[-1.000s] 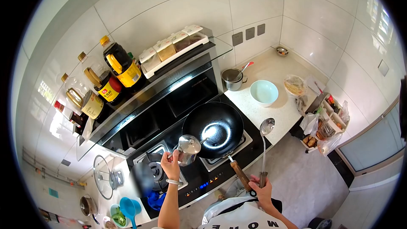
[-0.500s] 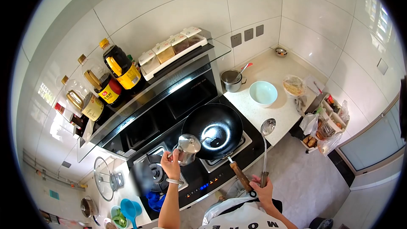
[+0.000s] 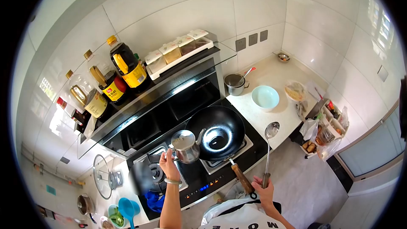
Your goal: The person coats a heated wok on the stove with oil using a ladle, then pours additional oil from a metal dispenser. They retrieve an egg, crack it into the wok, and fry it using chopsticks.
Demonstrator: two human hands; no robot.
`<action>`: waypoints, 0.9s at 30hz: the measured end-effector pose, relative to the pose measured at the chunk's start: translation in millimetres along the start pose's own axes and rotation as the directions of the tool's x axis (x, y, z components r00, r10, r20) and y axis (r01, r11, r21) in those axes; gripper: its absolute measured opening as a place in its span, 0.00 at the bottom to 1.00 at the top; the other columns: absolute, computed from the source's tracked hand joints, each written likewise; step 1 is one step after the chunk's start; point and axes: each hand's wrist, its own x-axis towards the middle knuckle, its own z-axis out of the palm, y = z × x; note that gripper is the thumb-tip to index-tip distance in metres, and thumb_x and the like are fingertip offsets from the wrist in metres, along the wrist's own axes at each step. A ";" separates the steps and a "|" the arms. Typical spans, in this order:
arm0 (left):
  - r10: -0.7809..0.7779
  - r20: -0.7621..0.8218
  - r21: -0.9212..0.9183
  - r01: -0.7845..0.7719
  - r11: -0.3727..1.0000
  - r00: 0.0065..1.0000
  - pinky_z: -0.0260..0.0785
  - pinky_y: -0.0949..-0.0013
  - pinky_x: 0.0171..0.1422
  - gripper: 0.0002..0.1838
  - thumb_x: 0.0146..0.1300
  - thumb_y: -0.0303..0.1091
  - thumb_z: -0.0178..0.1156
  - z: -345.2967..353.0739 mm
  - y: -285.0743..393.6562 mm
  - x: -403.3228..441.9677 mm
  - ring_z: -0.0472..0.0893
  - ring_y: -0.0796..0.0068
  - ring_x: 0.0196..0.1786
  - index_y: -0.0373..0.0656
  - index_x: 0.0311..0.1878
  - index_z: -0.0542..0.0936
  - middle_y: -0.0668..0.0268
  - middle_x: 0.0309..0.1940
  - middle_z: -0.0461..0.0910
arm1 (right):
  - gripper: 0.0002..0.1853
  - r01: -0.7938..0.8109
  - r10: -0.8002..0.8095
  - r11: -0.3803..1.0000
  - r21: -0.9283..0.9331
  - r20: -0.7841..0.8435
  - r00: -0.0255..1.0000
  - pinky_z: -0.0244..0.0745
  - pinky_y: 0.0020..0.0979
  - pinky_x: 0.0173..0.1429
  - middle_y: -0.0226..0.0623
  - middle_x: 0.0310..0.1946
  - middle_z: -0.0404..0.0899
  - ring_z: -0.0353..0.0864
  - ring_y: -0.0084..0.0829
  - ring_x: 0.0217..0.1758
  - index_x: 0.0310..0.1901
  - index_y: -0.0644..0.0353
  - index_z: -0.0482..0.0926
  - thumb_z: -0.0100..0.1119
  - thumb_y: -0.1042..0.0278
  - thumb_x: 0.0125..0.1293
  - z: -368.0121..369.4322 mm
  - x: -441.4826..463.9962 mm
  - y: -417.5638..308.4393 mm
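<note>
My left hand [image 3: 169,166] is closed on the handle of a lidded metal pot [image 3: 185,147]. The pot stands nearly upright, its spout beside the left rim of the black wok [image 3: 222,127]. A small dark pool shows in the bottom of the wok, which rests on the right burner. My right hand [image 3: 263,190] is closed round the handle of a metal ladle [image 3: 268,152], bowl end up, right of the wok. The wok's wooden handle [image 3: 241,177] points toward me, close to that hand.
Bottles [image 3: 127,65] and a seasoning box [image 3: 176,53] line the hood shelf. A pale bowl [image 3: 265,98] and metal cup [image 3: 235,84] are on the right counter. A glass lid [image 3: 102,176] and blue ladle [image 3: 128,208] are at lower left; a storage rack [image 3: 326,127] is at right.
The pot has tipped back from its forward tilt, and its spout has come up beside the wok rim. The ladle has shifted slightly right and down. The whole view has moved a little.
</note>
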 end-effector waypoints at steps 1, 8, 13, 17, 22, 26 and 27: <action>-0.004 0.002 -0.035 0.004 0.999 1.000 0.51 0.80 0.29 0.14 0.61 0.33 0.61 1.2 3.7 -1.9 0.61 0.90 0.23 0.49 0.21 0.69 0.78 0.17 0.65 | 0.26 -0.001 0.001 1.000 0.011 -0.006 1.000 0.76 0.28 0.49 0.44 0.47 0.78 0.78 0.27 0.44 0.51 0.66 0.66 0.69 0.75 0.52 0.2 0.7 0.8; 0.008 0.082 -0.229 0.011 0.973 0.997 0.56 0.82 0.33 0.10 0.63 0.31 0.58 -29.3 62.9 -3.0 0.64 0.88 0.26 0.48 0.26 0.70 0.77 0.22 0.67 | 0.26 -0.038 0.038 0.999 -0.005 -0.021 0.999 0.77 0.27 0.44 0.43 0.45 0.80 0.79 0.26 0.41 0.51 0.65 0.66 0.69 0.74 0.52 3.8 6.6 2.6; 0.246 -0.042 -0.160 -0.250 0.955 0.968 0.60 0.82 0.34 0.04 0.63 0.29 0.56 -64.3 148.9 6.9 0.69 0.88 0.28 0.47 0.32 0.73 0.77 0.25 0.71 | 0.21 -0.022 0.018 0.997 -0.068 -0.066 0.998 0.76 0.24 0.38 0.45 0.43 0.80 0.78 0.24 0.37 0.45 0.63 0.66 0.67 0.74 0.53 4.0 18.4 8.1; 0.442 -0.214 -0.083 -0.467 0.880 0.871 0.62 0.80 0.33 0.04 0.65 0.35 0.57 -107.1 214.7 31.4 0.70 0.87 0.28 0.46 0.37 0.77 0.76 0.23 0.71 | 0.16 0.030 -0.043 0.990 -0.135 -0.091 0.995 0.74 0.23 0.32 0.40 0.39 0.82 0.79 0.25 0.36 0.40 0.61 0.69 0.66 0.68 0.56 10.0 23.5 2.4; 0.597 -0.331 0.009 -0.631 0.776 0.730 0.55 0.78 0.30 0.13 0.64 0.39 0.59 -126.4 288.8 75.1 0.61 0.86 0.22 0.50 0.24 0.71 0.78 0.15 0.61 | 0.16 -0.036 0.011 0.984 -0.173 -0.146 0.989 0.71 0.31 0.32 0.32 0.29 0.74 0.71 0.26 0.27 0.40 0.64 0.71 0.64 0.62 0.61 6.4 37.9 22.8; 0.678 -0.443 0.181 -0.682 0.708 0.586 0.54 0.79 0.31 0.14 0.61 0.42 0.62 -146.8 311.8 133.8 0.60 0.86 0.23 0.51 0.23 0.71 0.79 0.16 0.61 | 0.19 0.025 -0.037 0.991 -0.135 -0.085 0.996 0.74 0.31 0.34 0.32 0.32 0.73 0.72 0.26 0.30 0.43 0.65 0.71 0.68 0.65 0.57 5.7 38.3 19.4; 0.706 -0.430 0.257 -0.673 0.693 0.563 0.54 0.79 0.31 0.15 0.59 0.44 0.64 -154.1 311.9 148.3 0.59 0.86 0.24 0.50 0.23 0.72 0.79 0.18 0.62 | 0.21 0.011 -0.027 0.991 -0.135 -0.113 0.993 0.74 0.30 0.35 0.33 0.32 0.72 0.73 0.27 0.31 0.44 0.66 0.71 0.69 0.64 0.56 9.0 36.0 14.3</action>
